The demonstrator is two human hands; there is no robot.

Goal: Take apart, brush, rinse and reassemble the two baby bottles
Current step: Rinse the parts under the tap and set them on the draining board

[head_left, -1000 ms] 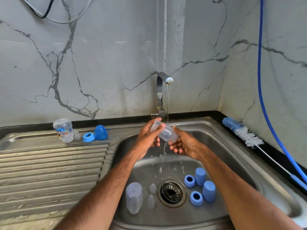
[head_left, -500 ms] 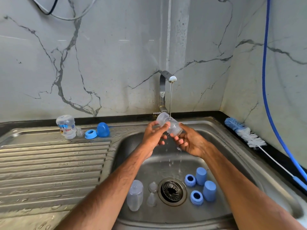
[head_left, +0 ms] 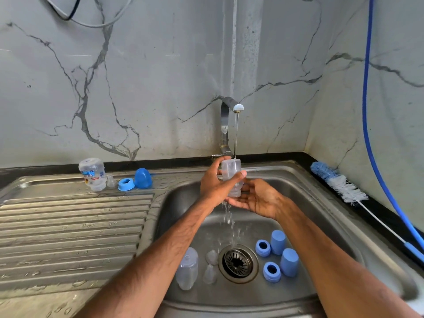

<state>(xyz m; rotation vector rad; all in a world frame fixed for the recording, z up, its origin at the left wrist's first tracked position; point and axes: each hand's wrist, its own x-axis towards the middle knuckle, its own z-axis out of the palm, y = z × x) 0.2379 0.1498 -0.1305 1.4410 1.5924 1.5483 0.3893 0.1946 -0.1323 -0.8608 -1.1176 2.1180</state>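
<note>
My left hand (head_left: 213, 185) grips a clear bottle body (head_left: 231, 172) upside down under the running tap (head_left: 229, 125); water drains from its mouth. My right hand (head_left: 257, 198) lies open just below and to the right, its fingers touching the bottle's lower end. On the sink floor lie another clear bottle body (head_left: 187, 268), two clear teats (head_left: 211, 265), two blue rings (head_left: 263, 248) (head_left: 271, 271) and two blue caps (head_left: 277, 242) (head_left: 289, 262). On the drainboard stand a printed bottle (head_left: 93, 174), a teat (head_left: 111, 182), a blue ring (head_left: 125, 184) and a blue cap (head_left: 143, 178).
The steel sink (head_left: 298, 193) has a drain strainer (head_left: 238, 262) at its middle. A blue and white bottle brush (head_left: 339, 183) lies on the black ledge at right. A blue hose (head_left: 367, 111) hangs down the right wall. The ribbed drainboard (head_left: 68, 228) is wet.
The clear bottle went from lying tilted between both hands to standing upside down in my left hand. My right hand let go and opened beneath it.
</note>
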